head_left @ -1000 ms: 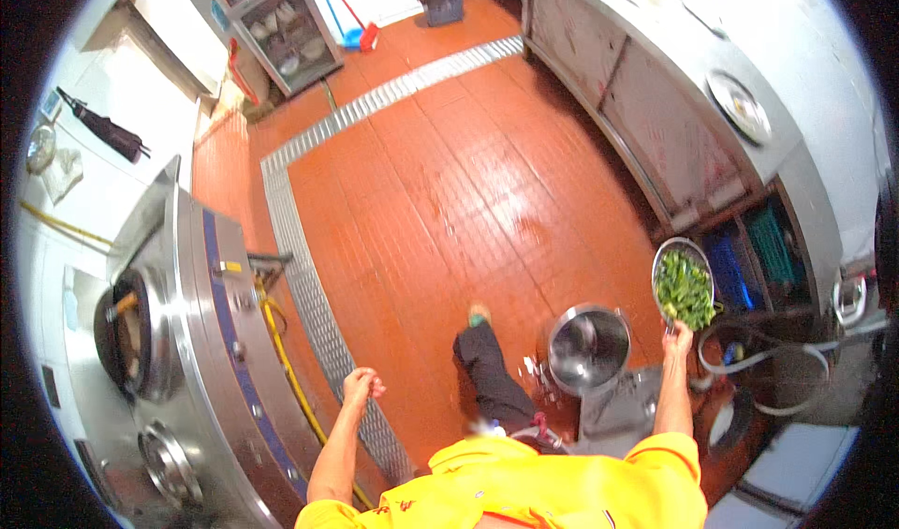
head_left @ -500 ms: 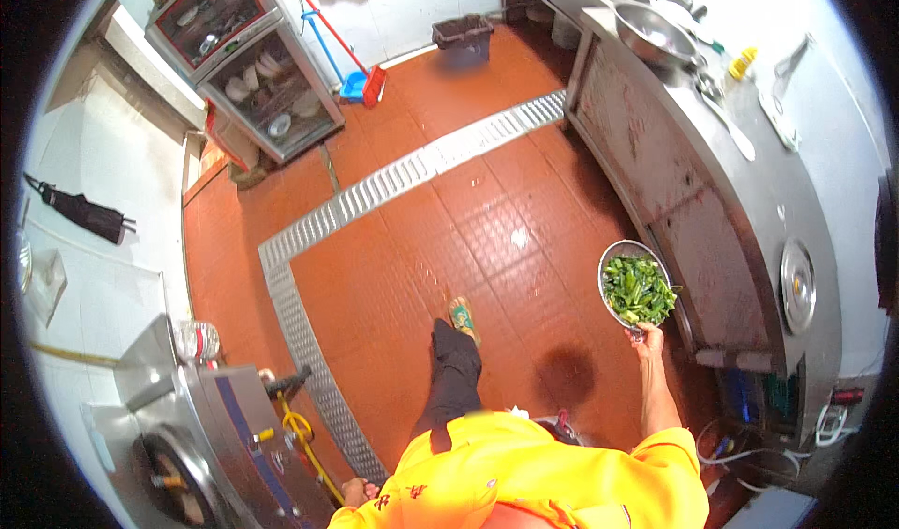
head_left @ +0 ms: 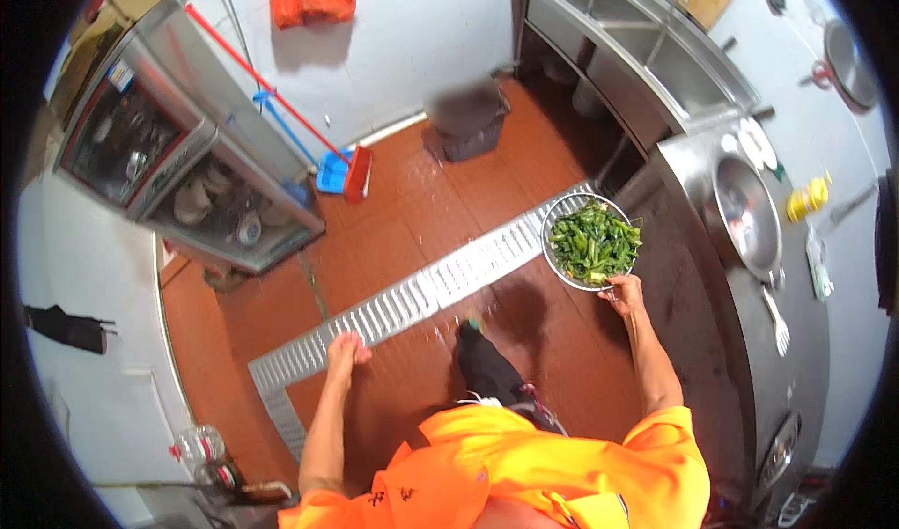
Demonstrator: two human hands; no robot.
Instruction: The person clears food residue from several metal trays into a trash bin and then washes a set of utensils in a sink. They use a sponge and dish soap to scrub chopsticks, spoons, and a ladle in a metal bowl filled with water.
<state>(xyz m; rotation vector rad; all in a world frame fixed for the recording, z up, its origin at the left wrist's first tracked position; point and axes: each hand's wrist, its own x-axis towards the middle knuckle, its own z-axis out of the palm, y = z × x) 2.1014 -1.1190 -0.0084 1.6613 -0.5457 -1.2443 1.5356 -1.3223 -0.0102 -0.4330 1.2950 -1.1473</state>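
Gripping a metal bowl of greens, right hand; left hand loosely curled, empty.

The underside of the metal bowl is not seen, and its bottom is covered by the green vegetables. The fingers of the right hand are hidden beneath the bowl's rim, so the grip cannot be made out. The palm of the left hand is turned away. The person's legs are largely concealed by the orange shirt. The contents of the glass-fronted cabinet are too small and blurred to be told.
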